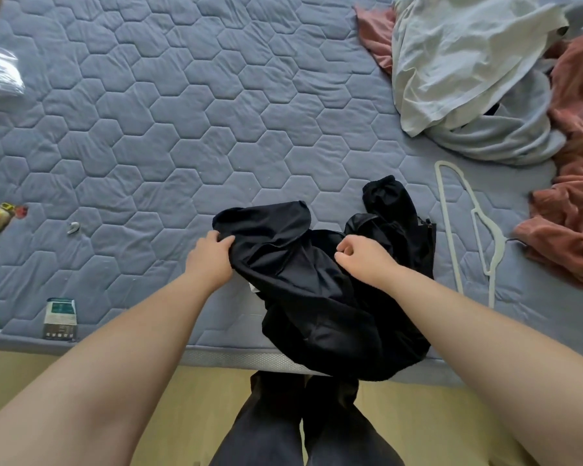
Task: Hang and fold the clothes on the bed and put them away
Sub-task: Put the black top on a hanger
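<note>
The black garment (317, 280) is seen as matt cloth, with a faint sheen along its folds. The bed cover (182, 112) is made of quilted, matt grey-blue fabric. The hanger (498, 245) is formed of smooth pale plastic, and the rust-pink clothes (572, 213) are seen to be fleecy.

Your left forearm (142, 331) and right forearm (468, 317) are bare where they cross the bed (182, 129) edge. Below that edge: dark charcoal trousers (266, 432).
</note>
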Available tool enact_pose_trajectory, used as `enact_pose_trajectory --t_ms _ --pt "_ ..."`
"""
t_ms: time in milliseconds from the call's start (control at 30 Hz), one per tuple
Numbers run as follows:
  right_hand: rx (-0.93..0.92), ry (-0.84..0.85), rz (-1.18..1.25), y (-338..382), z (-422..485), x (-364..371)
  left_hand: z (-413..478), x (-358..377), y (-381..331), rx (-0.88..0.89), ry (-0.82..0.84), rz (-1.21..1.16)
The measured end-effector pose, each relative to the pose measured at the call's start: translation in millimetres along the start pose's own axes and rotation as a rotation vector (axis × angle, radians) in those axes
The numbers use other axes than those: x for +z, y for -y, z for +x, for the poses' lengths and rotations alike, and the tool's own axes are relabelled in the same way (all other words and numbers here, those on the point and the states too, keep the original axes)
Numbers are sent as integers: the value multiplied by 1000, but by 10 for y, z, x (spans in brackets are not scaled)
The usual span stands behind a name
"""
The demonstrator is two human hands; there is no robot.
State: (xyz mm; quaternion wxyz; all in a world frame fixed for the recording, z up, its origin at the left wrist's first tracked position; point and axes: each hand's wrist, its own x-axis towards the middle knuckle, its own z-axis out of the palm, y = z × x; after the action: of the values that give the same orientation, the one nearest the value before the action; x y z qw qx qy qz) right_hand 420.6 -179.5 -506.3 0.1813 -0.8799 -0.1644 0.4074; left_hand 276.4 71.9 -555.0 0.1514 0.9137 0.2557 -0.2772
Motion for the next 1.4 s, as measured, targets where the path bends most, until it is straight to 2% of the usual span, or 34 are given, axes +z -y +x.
enact_pose_trajectory --t_ms 100,233,333,400,467,533,600,667,733,867,933,1000,1067,1167,1267,1400 --pt "53 -11 69 68 251 196 45 141 13 -270 80 -547" --pt "239 177 521 222 458 570 -7 194 -190 -644 147 -1524" --pt "353 276 771 301 530 764 12 285 -204 -677 142 -1912" --pt "344 397 688 348 526 821 28 274 -240 -604 153 -1973" --pt "270 521 497 382 471 891 49 205 -333 -516 150 -1835" --pt "161 586 335 382 397 924 62 83 -443 -410 49 -1598" --pt "68 700 176 299 297 836 120 -22 -465 -287 -130 -1251" --pt "3 860 43 205 196 660 182 -135 -458 -186 -236 -908" --pt "21 866 13 104 139 496 216 -254 -500 -126 -251 -763" --pt "84 548 140 166 109 450 220 -434 -803 -41 -251 -605" --pt "111 437 221 245 74 601 223 -482 -1010 9 -221 -581" --pt "136 248 294 215 45 712 250 -521 -1149 65 -194 -560" --pt "222 -12 223 74 57 595 293 -554 -1138 68 -220 -512" --pt "346 -324 162 -217 114 105 320 -574 -952 69 -282 -270" --pt "285 -483 101 -345 175 -455 325 -576 -843 96 -334 -142" --pt "175 -609 -134 -349 214 -932 430 -649 -927 -19 -369 -243"
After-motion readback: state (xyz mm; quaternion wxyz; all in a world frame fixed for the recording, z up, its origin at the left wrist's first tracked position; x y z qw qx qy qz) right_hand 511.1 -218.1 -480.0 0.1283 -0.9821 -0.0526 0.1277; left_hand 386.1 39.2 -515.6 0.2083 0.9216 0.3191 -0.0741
